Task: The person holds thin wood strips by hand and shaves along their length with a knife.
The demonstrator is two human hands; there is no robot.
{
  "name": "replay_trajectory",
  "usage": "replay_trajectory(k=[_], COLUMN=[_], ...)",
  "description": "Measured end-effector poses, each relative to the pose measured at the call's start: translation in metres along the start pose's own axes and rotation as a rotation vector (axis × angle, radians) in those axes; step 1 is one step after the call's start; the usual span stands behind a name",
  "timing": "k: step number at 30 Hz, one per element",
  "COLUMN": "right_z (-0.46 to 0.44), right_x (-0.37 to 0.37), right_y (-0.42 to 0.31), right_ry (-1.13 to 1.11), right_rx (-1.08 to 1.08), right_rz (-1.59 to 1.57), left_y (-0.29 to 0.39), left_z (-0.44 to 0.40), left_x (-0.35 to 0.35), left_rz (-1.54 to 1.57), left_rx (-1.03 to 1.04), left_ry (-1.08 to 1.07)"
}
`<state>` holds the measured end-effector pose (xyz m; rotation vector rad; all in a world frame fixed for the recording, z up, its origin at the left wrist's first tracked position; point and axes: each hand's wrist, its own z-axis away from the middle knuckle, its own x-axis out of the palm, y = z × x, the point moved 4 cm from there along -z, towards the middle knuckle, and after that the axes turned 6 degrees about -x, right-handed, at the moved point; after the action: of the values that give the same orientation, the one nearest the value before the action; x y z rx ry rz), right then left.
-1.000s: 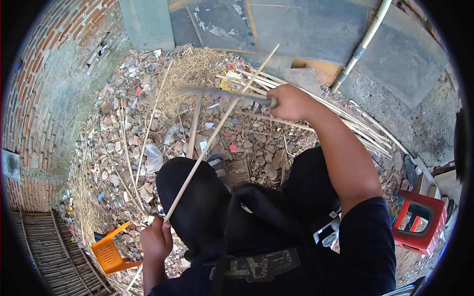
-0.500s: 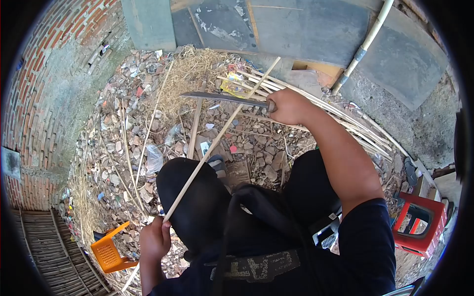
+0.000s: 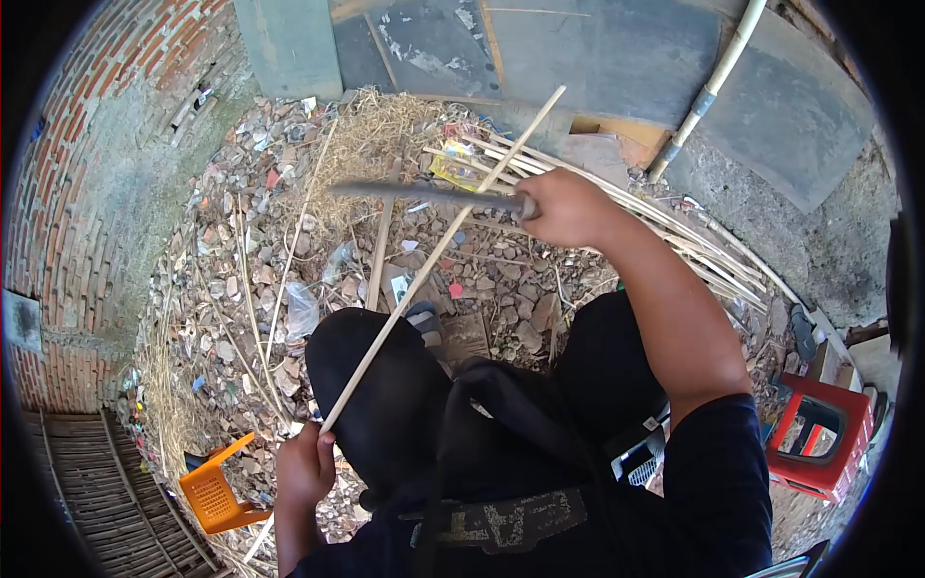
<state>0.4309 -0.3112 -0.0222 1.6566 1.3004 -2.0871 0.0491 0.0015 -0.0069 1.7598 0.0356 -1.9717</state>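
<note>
My left hand (image 3: pixel 305 467), low on the left, is wrapped round a long pale bamboo strip (image 3: pixel 417 281). From there the strip slants up and away to the right, passing over my left knee. My right hand (image 3: pixel 568 209) is closed on the handle of a machete (image 3: pixel 414 194), whose blade points left, crosses the strip near its upper part and is blurred by motion. Whether the edge touches the strip I cannot tell. Behind my right hand lies a pile of similar bamboo strips (image 3: pixel 665 229).
Stone rubble (image 3: pixel 506 299) covers the ground, with dry straw shavings (image 3: pixel 371 144) toward the back. An orange plastic stool (image 3: pixel 214 493) lies at the left, a red one (image 3: pixel 819 472) at the right. A brick wall (image 3: pixel 67 212) and grey panels (image 3: pixel 597 58) bound the area.
The machete blade has shifted slightly to the left and become blurred. The far end of the strip has moved up and right. My left hand stays nearly where it was.
</note>
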Motion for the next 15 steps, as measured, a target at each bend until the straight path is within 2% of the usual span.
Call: replay_trajectory(k=[2, 3, 5, 7, 10, 11, 14, 15], right_z=[0.001, -0.003, -0.017, -0.017, -0.010, -0.008, 0.004, 0.003], right_x=[0.004, 0.004, 0.013, 0.002, 0.003, 0.004, 0.001, -0.001], right_y=[-0.016, -0.007, 0.042, 0.058, 0.046, 0.035, -0.006, -0.003], right_ry=[-0.026, -0.123, -0.026, 0.052, 0.023, -0.019, -0.004, -0.048], right_rx=[-0.100, -0.038, 0.083, 0.194, 0.112, 0.085, -0.056, -0.040], right_rz=[0.109, 0.014, -0.031, 0.002, 0.032, -0.033, 0.054, 0.021], left_y=[-0.002, -0.005, -0.010, -0.007, -0.001, -0.001, -0.006, -0.009], left_z=[-0.003, -0.003, -0.001, -0.002, -0.004, -0.004, -0.006, -0.005], left_x=[0.003, 0.005, 0.007, 0.003, -0.005, -0.005, 0.002, 0.006], left_rz=[0.016, 0.017, 0.025, -0.025, -0.045, -0.041, -0.030, -0.026], left_rx=[0.022, 0.016, 0.002, 0.028, 0.031, 0.030, 0.050, 0.056], left_ry=[0.008, 0.006, 0.014, 0.033, 0.025, 0.017, 0.027, 0.038])
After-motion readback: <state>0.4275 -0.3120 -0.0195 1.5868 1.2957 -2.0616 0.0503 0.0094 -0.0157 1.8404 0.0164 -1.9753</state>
